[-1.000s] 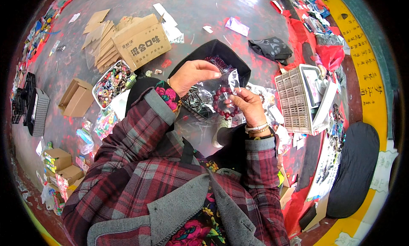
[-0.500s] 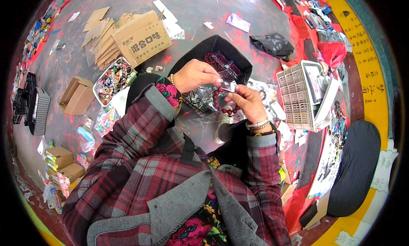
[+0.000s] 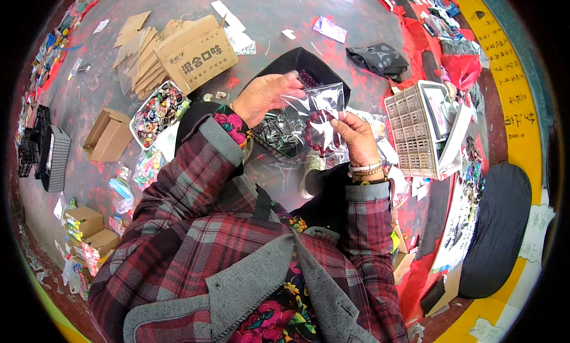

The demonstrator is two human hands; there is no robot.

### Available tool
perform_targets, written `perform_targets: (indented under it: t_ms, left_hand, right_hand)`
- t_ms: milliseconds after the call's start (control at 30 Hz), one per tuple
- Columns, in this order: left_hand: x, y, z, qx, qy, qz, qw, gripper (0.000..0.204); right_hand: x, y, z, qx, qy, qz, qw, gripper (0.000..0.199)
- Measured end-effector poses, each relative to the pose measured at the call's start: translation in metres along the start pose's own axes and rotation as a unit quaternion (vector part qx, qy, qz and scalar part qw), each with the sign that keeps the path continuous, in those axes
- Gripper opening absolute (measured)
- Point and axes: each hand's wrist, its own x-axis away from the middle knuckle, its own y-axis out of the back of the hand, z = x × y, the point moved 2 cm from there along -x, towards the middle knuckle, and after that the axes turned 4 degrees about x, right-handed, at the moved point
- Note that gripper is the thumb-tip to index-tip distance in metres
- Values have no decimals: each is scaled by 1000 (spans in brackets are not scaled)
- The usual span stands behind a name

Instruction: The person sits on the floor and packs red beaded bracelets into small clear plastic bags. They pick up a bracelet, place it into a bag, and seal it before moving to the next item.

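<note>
A clear plastic bag (image 3: pixel 325 99) stands between my hands, its shiny film catching the light. A dark red bead bracelet (image 3: pixel 313 138) shows through or behind its lower part; I cannot tell whether it is fully inside. My right hand (image 3: pixel 358 142) pinches the bag's right side between thumb and fingers. At the upper left corner of the bag is my left hand (image 3: pixel 261 98), its fingers stretched out and touching or nearly touching the film. Under both hands sits a black fabric bin (image 3: pixel 292 59), holding more dark red beads (image 3: pixel 307 79) and clear plastic packets (image 3: pixel 279 129).
To the left, a white tray (image 3: pixel 134 128) of assorted small trinkets adjoins an open cardboard box (image 3: pixel 108 135). Flattened cardboard and a printed carton (image 3: pixel 199 53) lie beyond. A beige plastic basket (image 3: pixel 407 132) stands at right, near a black oval cushion (image 3: pixel 497 230) and a dark folded bag (image 3: pixel 377 61).
The clear bag now appears raised between my hands, over the bracelet. My left hand has shifted up slightly, its pinch loosened into stretched fingers. My right hand has turned more upright.
</note>
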Motion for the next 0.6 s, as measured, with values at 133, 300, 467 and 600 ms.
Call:
perform_targets:
  t_ms: [133,300,467,600]
  left_hand:
    - [-6,1,12,-44,-4,42,998,29]
    - [-4,1,6,-78,4,37,996,20]
    - [1,8,-8,-17,-23,8,1000,20]
    - [-3,14,-7,-18,-31,28,999,20]
  right_hand:
    - [2,-8,2,14,13,-4,1000,15]
    - [-3,-12,-2,53,3,0,999,21]
    - [0,-16,2,96,4,26,995,24]
    - [8,-15,14,61,-14,40,997,15]
